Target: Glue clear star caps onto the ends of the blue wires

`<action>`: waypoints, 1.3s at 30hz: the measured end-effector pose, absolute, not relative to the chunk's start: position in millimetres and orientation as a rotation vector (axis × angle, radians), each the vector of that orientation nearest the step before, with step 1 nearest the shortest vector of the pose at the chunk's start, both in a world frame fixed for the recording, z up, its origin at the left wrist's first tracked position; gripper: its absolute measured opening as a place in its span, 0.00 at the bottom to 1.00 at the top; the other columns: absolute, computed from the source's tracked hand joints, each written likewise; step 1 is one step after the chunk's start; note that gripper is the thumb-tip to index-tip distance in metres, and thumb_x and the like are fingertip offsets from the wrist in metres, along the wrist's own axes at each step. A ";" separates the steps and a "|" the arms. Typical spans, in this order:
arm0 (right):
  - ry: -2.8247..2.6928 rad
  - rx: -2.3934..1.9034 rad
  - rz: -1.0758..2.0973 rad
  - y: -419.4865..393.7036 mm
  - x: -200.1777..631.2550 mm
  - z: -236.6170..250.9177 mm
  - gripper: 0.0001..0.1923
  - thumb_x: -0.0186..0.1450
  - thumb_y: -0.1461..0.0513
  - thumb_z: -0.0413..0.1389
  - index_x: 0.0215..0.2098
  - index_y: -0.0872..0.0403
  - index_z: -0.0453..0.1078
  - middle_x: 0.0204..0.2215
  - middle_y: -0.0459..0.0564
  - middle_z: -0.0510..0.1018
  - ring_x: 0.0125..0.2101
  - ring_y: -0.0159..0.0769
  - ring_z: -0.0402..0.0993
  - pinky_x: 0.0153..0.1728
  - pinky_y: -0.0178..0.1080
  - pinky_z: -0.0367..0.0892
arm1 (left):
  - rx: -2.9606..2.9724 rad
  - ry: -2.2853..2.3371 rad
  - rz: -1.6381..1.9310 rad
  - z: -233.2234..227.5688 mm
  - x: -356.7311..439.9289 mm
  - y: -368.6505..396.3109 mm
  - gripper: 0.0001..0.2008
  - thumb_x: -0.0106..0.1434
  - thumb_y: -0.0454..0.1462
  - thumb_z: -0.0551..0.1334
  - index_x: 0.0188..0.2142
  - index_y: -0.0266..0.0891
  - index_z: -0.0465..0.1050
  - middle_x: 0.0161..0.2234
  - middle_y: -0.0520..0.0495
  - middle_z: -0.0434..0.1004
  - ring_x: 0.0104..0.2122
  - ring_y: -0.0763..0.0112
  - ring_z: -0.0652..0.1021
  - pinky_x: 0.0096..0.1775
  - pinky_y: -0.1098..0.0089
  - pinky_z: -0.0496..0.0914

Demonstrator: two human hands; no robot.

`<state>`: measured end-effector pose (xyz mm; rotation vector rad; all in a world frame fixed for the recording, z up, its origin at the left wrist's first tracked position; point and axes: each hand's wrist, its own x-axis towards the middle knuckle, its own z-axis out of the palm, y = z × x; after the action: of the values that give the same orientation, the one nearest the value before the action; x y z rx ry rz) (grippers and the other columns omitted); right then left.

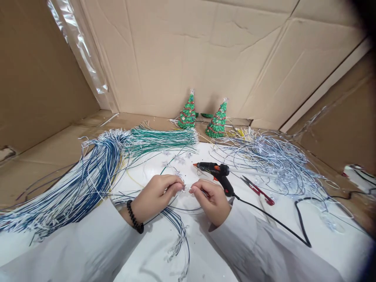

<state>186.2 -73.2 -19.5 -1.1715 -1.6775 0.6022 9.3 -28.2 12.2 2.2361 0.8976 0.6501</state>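
Note:
My left hand [157, 195] and my right hand [210, 199] meet over the white tabletop, fingertips almost touching. Between them they pinch a small clear star-like piece [185, 188] on a thin wire; it is too small to tell more. A black bead bracelet [135, 217] circles my left wrist. A few blue and white wires [176, 223] trail from under my left hand toward me. A black hot glue gun [219, 175] with an orange tip lies just behind my right hand.
A big bundle of blue and white wires [73, 184] fans out on the left, green wires [161, 140] behind it. Tangled white wires [273, 160] lie on the right. Red-handled snips [258, 190] rest by the glue gun's black cord [293, 231]. Two small green trees [188, 111] stand against the cardboard wall [205, 51].

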 end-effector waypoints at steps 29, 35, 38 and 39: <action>-1.788 -1.143 0.382 -78.6 183.9 -21.3 0.11 0.63 0.65 0.46 0.22 0.55 0.60 0.17 0.43 0.57 0.20 0.29 0.55 0.22 0.33 0.51 | 2.239 0.925 0.706 4.8 13.9 -37.7 0.12 0.65 0.36 0.52 0.30 0.36 0.72 0.22 0.52 0.72 0.24 0.74 0.72 0.28 0.77 0.62; -1.789 -1.118 0.371 -79.7 183.5 -22.7 0.11 0.63 0.66 0.46 0.22 0.55 0.61 0.17 0.42 0.56 0.20 0.29 0.55 0.22 0.33 0.51 | 2.239 0.933 0.699 4.7 14.6 -38.3 0.13 0.65 0.36 0.52 0.30 0.35 0.72 0.22 0.51 0.72 0.24 0.74 0.72 0.29 0.76 0.62; -1.799 -1.143 0.387 -78.4 183.8 -22.1 0.12 0.63 0.65 0.46 0.22 0.55 0.61 0.17 0.42 0.57 0.19 0.28 0.55 0.22 0.33 0.51 | 2.253 0.931 0.679 5.6 13.8 -37.5 0.13 0.65 0.36 0.51 0.30 0.36 0.72 0.24 0.51 0.74 0.25 0.74 0.72 0.29 0.76 0.63; -1.807 -1.157 0.400 -77.3 184.3 -21.5 0.12 0.63 0.65 0.46 0.22 0.55 0.62 0.17 0.42 0.58 0.19 0.28 0.56 0.22 0.33 0.52 | 2.263 0.929 0.675 6.3 13.5 -37.0 0.13 0.65 0.36 0.51 0.31 0.36 0.72 0.24 0.50 0.74 0.25 0.73 0.72 0.30 0.76 0.63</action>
<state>184.3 -77.3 -21.5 -1.1573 -1.8072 0.4005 13.5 -37.0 6.3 2.2628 0.9289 0.6754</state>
